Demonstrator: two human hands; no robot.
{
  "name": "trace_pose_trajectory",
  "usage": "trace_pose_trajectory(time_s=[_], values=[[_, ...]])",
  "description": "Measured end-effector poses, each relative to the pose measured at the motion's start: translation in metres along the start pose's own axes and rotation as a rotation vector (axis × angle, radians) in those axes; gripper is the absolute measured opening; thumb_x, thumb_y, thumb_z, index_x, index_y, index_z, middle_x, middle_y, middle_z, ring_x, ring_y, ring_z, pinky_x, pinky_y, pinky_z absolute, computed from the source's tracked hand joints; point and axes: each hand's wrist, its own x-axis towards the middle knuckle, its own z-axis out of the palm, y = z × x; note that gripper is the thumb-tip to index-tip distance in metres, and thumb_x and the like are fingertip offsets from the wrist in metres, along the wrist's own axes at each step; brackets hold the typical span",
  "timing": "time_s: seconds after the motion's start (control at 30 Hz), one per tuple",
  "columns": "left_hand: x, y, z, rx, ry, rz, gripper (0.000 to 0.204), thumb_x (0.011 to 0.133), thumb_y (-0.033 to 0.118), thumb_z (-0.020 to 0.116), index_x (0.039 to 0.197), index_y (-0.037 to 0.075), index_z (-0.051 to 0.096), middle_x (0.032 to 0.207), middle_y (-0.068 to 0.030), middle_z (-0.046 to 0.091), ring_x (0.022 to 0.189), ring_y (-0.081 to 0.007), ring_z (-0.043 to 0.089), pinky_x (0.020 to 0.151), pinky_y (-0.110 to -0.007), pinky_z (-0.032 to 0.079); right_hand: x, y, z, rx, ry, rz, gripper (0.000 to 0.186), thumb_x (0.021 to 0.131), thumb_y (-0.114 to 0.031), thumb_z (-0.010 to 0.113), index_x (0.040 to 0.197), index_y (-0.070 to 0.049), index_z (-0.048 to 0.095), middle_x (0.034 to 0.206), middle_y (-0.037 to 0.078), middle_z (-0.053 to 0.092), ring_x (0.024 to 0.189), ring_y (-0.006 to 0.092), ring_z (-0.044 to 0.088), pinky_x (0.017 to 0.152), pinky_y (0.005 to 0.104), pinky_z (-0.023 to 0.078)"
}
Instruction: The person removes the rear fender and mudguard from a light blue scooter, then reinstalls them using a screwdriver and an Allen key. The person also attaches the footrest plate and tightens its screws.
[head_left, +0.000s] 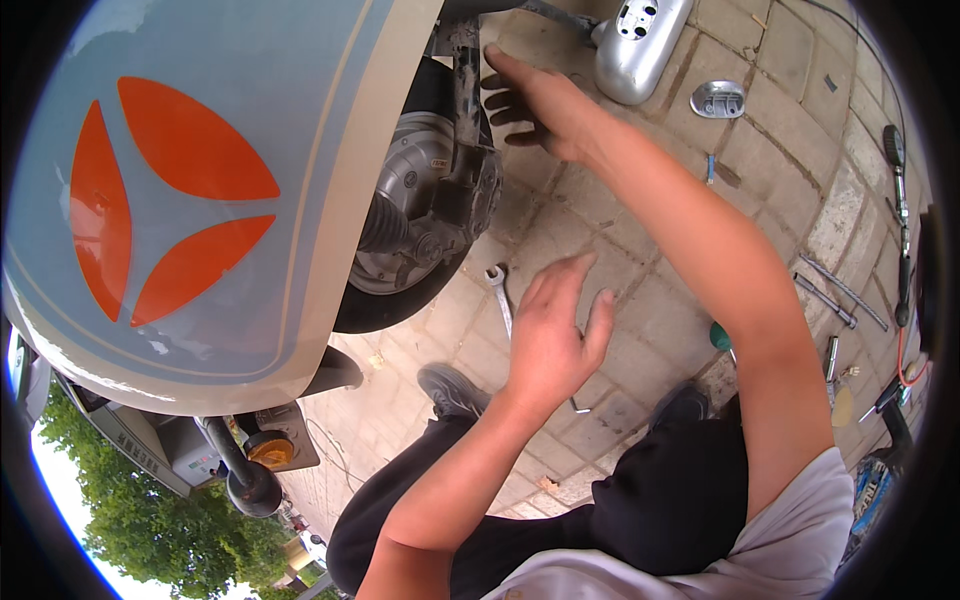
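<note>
My left hand (556, 335) hovers over the paving with thumb and fingers apart, holding nothing. Beside its fingers a combination wrench (502, 298) lies on the ground, partly hidden by the hand. My right hand (540, 105) reaches to the dusty strut (467, 85) next to the scooter's wheel, its fingers spread and darkened with grime. Nothing shows in that hand; whether the fingertips touch the strut I cannot tell. The wheel's hub casing (405, 180) is grey metal inside a black tyre (385, 315). A blue-grey body panel (200, 50) with orange shapes fills the left.
A silver muffler-like part (640, 65) lies at the top, near a small silver cover (718, 99). A ratchet (897, 165), metal rods (828, 297) and a green-handled tool (720, 337) rest on the paving to the right. An amber lamp (270, 450) juts out at lower left.
</note>
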Motion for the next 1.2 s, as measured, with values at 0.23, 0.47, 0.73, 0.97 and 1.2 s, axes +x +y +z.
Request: trace_pose_trajectory(time_s=[0.23, 0.47, 0.73, 0.97, 1.2], values=[[-0.05, -0.087, 0.024, -1.075, 0.164, -1.131, 0.052, 0.099, 0.037, 0.044, 0.134, -0.001, 0.045, 0.128, -0.0182, 0.056, 0.118, -0.0299, 0.054, 0.101, -0.039, 0.041, -0.037, 0.066, -0.006, 0.094, 0.012, 0.009, 0.053, 0.097, -0.049, 0.047, 0.122, -0.003, 0.057, 0.114, 0.008, 0.06, 0.106, 0.0203, 0.053, 0.094, 0.0438, 0.041], [-0.003, -0.078, 0.03, -1.818, 0.213, -0.957, 0.06, 0.1, 0.044, 0.036, 0.146, 0.006, 0.03, 0.146, -0.0178, 0.038, 0.135, -0.0311, 0.036, 0.111, -0.048, 0.027, -0.107, 0.171, -0.052, -0.841, 0.247, -0.34, 0.05, 0.099, -0.042, 0.042, 0.132, -0.005, 0.051, 0.132, 0.016, 0.052, 0.123, 0.0266, 0.048, 0.103, 0.045, 0.037], [-0.032, -0.065, 0.091, -0.254, 0.158, -0.206, 0.054, 0.097, 0.043, 0.044, 0.134, 0.004, 0.047, 0.134, -0.0171, 0.05, 0.128, -0.0327, 0.043, 0.105, -0.052, 0.03, -0.156, 0.136, -0.052, 0.233, 0.271, 0.218, 0.055, 0.098, -0.048, 0.043, 0.131, -0.004, 0.047, 0.132, 0.017, 0.051, 0.117, 0.0294, 0.051, 0.095, 0.0427, 0.042], [-0.051, -0.174, 0.082, -1.185, 0.699, -1.067, 0.063, 0.097, 0.049, 0.047, 0.137, 0.001, 0.041, 0.117, -0.0128, 0.059, 0.103, -0.0262, 0.058, 0.077, -0.035, 0.048, -0.225, 0.096, -0.049, -0.645, 0.332, 0.006, 0.038, 0.095, -0.035, 0.056, 0.106, 0.0, 0.063, 0.096, 0.009, 0.067, 0.09, 0.0161, 0.062, 0.078, 0.0332, 0.05], [-0.032, -0.184, 0.046, -1.493, 0.898, -1.026, 0.075, 0.096, 0.062, 0.033, 0.14, 0.001, 0.036, 0.134, -0.0153, 0.048, 0.117, -0.0296, 0.05, 0.101, -0.043, 0.037, -0.281, 0.091, 0.018, -0.999, -0.255, 0.556, 0.034, 0.094, -0.031, 0.057, 0.099, 0.003, 0.062, 0.085, 0.01, 0.067, 0.081, 0.0158, 0.064, 0.074, 0.0312, 0.05]])
